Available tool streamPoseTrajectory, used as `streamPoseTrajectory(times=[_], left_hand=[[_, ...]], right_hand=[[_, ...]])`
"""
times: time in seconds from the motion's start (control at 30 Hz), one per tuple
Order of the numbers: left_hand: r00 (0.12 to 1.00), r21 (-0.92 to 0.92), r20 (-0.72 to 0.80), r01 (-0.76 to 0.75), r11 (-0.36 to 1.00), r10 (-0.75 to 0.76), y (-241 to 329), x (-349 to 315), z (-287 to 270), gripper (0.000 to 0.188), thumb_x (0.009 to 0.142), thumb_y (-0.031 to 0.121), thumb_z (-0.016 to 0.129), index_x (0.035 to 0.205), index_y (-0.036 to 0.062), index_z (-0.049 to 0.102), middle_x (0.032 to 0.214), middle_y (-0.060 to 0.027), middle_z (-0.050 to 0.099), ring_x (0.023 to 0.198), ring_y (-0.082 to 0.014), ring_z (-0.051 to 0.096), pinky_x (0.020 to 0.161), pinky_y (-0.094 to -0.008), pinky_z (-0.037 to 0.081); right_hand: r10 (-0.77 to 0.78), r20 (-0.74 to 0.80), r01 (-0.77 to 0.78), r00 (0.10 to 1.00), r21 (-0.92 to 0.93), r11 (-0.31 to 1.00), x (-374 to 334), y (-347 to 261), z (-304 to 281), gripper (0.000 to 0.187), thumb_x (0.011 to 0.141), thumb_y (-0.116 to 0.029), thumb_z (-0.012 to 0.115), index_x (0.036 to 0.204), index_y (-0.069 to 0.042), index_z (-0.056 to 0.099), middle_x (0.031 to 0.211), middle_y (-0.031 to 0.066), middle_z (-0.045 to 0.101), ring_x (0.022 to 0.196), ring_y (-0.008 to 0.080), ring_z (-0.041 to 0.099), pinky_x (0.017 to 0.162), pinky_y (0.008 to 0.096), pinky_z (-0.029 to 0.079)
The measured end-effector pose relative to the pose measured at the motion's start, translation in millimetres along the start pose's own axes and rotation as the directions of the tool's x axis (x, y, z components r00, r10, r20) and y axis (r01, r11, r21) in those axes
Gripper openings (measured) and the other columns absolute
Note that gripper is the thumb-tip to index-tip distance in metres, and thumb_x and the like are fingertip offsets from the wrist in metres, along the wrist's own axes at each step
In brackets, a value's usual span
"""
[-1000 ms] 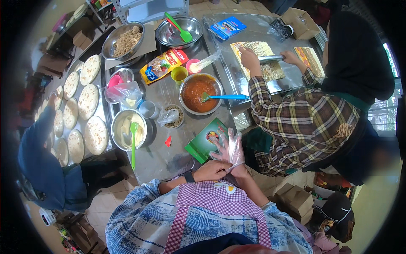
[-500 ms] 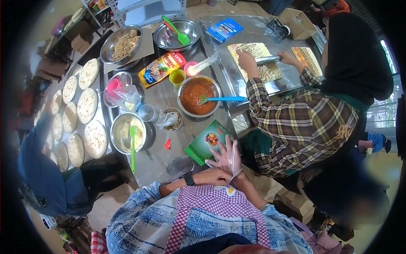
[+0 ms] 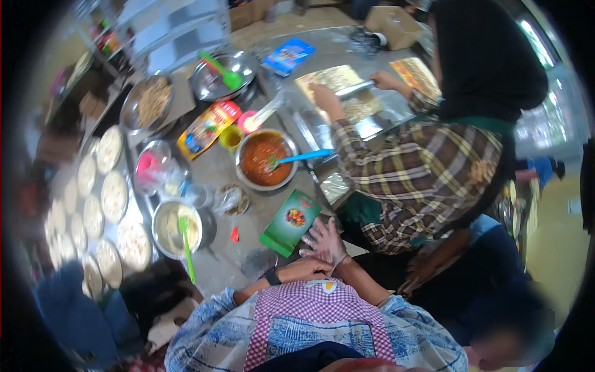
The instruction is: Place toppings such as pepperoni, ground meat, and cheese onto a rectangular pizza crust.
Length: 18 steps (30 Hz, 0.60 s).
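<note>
My right hand wears a clear plastic glove, its fingers spread with the palm turned up. At its wrist, my left hand pinches the glove's cuff; a dark band circles the left wrist. Touching or just behind the gloved fingers lies a green box with a colourful picture. Beyond it stands a steel bowl of chunky red sauce with a blue-handled spatula in it. To the left, another steel bowl holds pale cream and a green spatula.
Round flatbreads cover a tray at left. A steel bowl of brown crumbs and a yellow-red pouch stand farther back. At right, a co-worker in a checked shirt holds a metal bar-like tool over a filled rectangular sheet. Others stand close on both sides.
The whole view has shifted and tilted, with some blur. My left hand has drawn in along the right wrist, and the gloved hand is turned lower, still spread.
</note>
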State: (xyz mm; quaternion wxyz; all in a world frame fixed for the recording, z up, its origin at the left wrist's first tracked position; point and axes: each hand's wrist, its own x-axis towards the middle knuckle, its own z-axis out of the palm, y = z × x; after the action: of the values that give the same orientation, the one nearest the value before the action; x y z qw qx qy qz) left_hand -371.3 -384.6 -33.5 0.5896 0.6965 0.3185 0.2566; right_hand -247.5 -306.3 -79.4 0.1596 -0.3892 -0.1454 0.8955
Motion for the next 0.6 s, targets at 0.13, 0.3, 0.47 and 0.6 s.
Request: streamPoseTrajectory(times=[0.13,0.3,0.47,0.6], left_hand=[[1.0,-0.016,0.001,-0.029,0.999,0.029,-8.7,5.5,0.5,0.016,0.082,0.019,0.055,0.084,0.0028,0.054,0.077,-0.0091,0.056,0.072,-0.0206,0.055,0.065,-0.0316,0.043],[1.0,-0.07,0.006,-0.01,0.998,0.011,-20.6,15.5,5.8,0.018,0.08,0.017,0.06,0.087,0.0007,0.056,0.079,-0.0104,0.056,0.073,-0.0212,0.054,0.065,-0.0311,0.043],[0.991,-0.024,0.057,0.125,0.992,-0.123,-8.2,24.9,5.4,0.019,0.082,0.019,0.06,0.09,0.0013,0.058,0.084,-0.0076,0.058,0.075,-0.0185,0.055,0.066,-0.0275,0.044],[0.959,-0.109,0.212,0.213,0.971,-0.187,-18.1,31.3,10.9,0.025,0.088,0.027,0.05,0.097,0.0057,0.06,0.093,-0.0076,0.061,0.086,-0.0171,0.058,0.076,-0.027,0.043]], right_hand=[[0.019,-0.174,-0.022,0.985,-0.015,1.0,-3.4,1.0,-12.5,0.089,0.071,-0.073,0.042,0.14,-0.025,0.011,0.145,0.0134,-0.001,0.13,0.0351,0.017,0.088,0.0567,0.037],[0.02,-0.291,0.02,0.957,0.136,0.99,-0.3,17.0,-34.9,0.089,0.073,-0.072,0.04,0.14,-0.024,0.008,0.146,0.0111,-0.003,0.131,0.0361,0.014,0.096,0.0612,0.023],[-0.109,-0.398,0.169,0.911,0.118,0.979,-15.7,14.3,-52.7,0.088,0.076,-0.066,0.045,0.14,-0.019,0.007,0.145,0.0088,0.003,0.129,0.0347,0.018,0.094,0.0606,0.025],[-0.031,-0.108,0.079,0.994,0.475,0.876,-22.0,26.1,-115.9,0.091,0.068,-0.072,0.048,0.137,-0.02,0.023,0.142,-0.0002,0.021,0.126,0.0218,0.027,0.102,0.0455,0.023]])
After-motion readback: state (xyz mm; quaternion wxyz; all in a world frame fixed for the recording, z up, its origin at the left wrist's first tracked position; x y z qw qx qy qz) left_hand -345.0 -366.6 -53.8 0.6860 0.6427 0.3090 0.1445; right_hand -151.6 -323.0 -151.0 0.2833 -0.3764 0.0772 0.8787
